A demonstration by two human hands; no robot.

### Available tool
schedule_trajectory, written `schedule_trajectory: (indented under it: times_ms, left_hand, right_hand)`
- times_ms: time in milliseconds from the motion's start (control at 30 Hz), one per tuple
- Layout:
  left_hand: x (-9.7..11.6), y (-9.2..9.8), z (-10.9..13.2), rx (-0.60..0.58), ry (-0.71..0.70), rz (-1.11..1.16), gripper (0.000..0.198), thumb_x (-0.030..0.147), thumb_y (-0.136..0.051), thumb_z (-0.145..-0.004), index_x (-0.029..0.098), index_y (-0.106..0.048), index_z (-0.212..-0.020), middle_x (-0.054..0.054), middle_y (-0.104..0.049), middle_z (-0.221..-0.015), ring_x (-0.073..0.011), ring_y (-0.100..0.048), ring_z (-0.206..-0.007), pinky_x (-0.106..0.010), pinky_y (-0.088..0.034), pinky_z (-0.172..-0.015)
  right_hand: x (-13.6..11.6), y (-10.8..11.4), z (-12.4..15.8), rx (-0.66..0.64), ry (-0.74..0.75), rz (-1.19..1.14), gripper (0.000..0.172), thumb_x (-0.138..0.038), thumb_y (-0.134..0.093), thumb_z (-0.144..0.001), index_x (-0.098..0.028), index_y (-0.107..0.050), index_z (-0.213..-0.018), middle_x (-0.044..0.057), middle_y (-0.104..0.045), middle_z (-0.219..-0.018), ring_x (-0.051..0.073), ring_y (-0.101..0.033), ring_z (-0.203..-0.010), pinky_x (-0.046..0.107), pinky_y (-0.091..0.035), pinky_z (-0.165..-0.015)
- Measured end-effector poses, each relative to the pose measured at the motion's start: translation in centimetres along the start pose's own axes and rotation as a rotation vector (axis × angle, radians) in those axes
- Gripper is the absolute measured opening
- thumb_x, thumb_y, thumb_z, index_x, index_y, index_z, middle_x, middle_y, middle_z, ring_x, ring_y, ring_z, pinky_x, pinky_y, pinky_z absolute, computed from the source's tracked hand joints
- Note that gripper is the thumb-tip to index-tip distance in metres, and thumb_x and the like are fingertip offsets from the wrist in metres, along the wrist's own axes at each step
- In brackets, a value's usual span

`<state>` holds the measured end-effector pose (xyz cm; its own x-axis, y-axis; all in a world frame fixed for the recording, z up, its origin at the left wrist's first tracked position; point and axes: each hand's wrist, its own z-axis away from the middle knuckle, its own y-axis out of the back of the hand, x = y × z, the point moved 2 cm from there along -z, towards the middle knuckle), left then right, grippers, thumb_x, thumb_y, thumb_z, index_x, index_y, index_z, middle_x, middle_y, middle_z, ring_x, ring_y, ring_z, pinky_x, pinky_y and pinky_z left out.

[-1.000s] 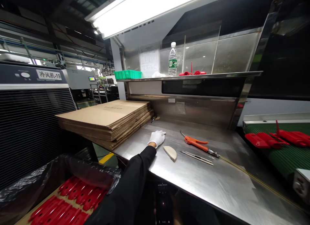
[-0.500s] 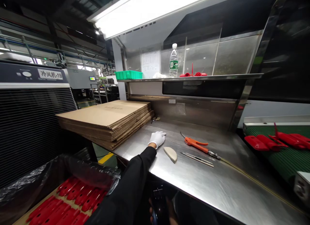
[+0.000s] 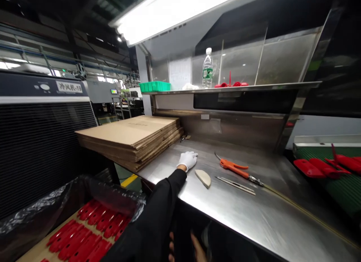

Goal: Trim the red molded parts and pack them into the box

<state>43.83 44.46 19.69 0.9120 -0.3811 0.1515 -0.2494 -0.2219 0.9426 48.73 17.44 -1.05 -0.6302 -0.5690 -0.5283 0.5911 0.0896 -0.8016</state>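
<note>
On steel tabletop (image 3: pixel 270 217), with room along front edge: gloved left hand (image 3: pixel 187 161), fingers loosely apart, between cardboard stack (image 3: pixel 126 131) and cream pad (image 3: pixel 203 178); below edge, bare right hand (image 3: pixel 198 250), closed round dark phone (image 3: pixel 182 249).

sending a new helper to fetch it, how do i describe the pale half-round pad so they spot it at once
Find the metal bench bearing the cardboard stack. Near its front edge, look between the white-gloved left hand and the slender sticks. The pad is the cream half-moon, one edge curved; the sticks are long and thin.
</note>
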Motion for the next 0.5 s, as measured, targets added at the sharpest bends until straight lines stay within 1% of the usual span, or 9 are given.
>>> schedule_trajectory:
  times_ms: [67, 133, 167, 233, 367, 500]
  left_hand:
    - [-0.2, -0.4, -0.3, 0.002, -0.002, 0.015, 0.036, 0.037, -0.060, -0.096, 0.022, -0.061, -0.128, -0.011, -0.057, -0.140, -0.0281, -0.056, -0.124, -0.055, -0.046, -0.105]
    - [-0.3, -0.6, -0.5, 0.005, -0.005, 0.024, 0.035, 0.037, -0.060, -0.096, 0.022, -0.061, -0.128, -0.011, -0.057, -0.139, -0.0281, -0.056, -0.124, -0.055, -0.046, -0.105]
    - [-0.3, -0.7, -0.5, 0.007, -0.006, 0.025, 0.035, 0.037, -0.060, -0.096, 0.022, -0.061, -0.127, -0.011, -0.057, -0.139, -0.0281, -0.056, -0.124, -0.055, -0.046, -0.105]
    - [-0.3, -0.6, -0.5, 0.012, -0.008, 0.025, 0.035, 0.037, -0.060, -0.096, 0.021, -0.062, -0.127, -0.011, -0.058, -0.138, -0.0280, -0.057, -0.123, -0.055, -0.047, -0.105]
    - [-0.2, -0.4, -0.4, 0.018, -0.006, 0.021, 0.035, 0.037, -0.060, -0.096, 0.021, -0.062, -0.126, -0.011, -0.058, -0.138, -0.0281, -0.056, -0.124, -0.055, -0.046, -0.105]
    - [-0.1, -0.3, -0.3, 0.005, 0.000, 0.022, 0.035, 0.038, -0.059, -0.096, 0.022, -0.062, -0.127, -0.011, -0.057, -0.140, -0.0284, -0.055, -0.126, -0.055, -0.045, -0.107]
  right_hand:
    - [0.2, 0.6, 0.1, -0.036, -0.058, -0.111, 0.060, -0.064, -0.055, -0.094, -0.010, -0.065, -0.117, 0.010, -0.073, -0.100, 0.017, -0.070, -0.082, 0.035, -0.056, -0.081]
    - [-0.1, 1.0, 0.2, -0.066, -0.086, -0.197, 0.063, -0.064, -0.064, -0.089, -0.007, -0.067, -0.116, 0.010, -0.075, -0.095, 0.016, -0.070, -0.079, 0.032, -0.056, -0.078]
    - [-0.4, 1.0, 0.2, -0.080, -0.086, -0.235, 0.063, -0.062, -0.069, -0.085, -0.007, -0.068, -0.115, 0.010, -0.076, -0.096, 0.017, -0.071, -0.082, 0.032, -0.056, -0.080]
    - [-0.9, 1.0, 0.1, -0.104, -0.066, -0.300, 0.061, -0.061, -0.075, -0.080, -0.010, -0.069, -0.114, 0.009, -0.076, -0.104, 0.018, -0.071, -0.092, 0.034, -0.056, -0.085]
    - [-1.4, 0.9, 0.4, -0.122, -0.038, -0.364, 0.058, -0.060, -0.079, -0.076, -0.014, -0.071, -0.110, 0.008, -0.075, -0.111, 0.020, -0.072, -0.095, 0.038, -0.055, -0.091]
    - [-1.4, 0.9, 0.6, -0.119, -0.013, -0.366, 0.059, -0.058, -0.084, -0.071, -0.015, -0.072, -0.110, 0.008, -0.074, -0.116, 0.022, -0.071, -0.100, 0.041, -0.053, -0.095]
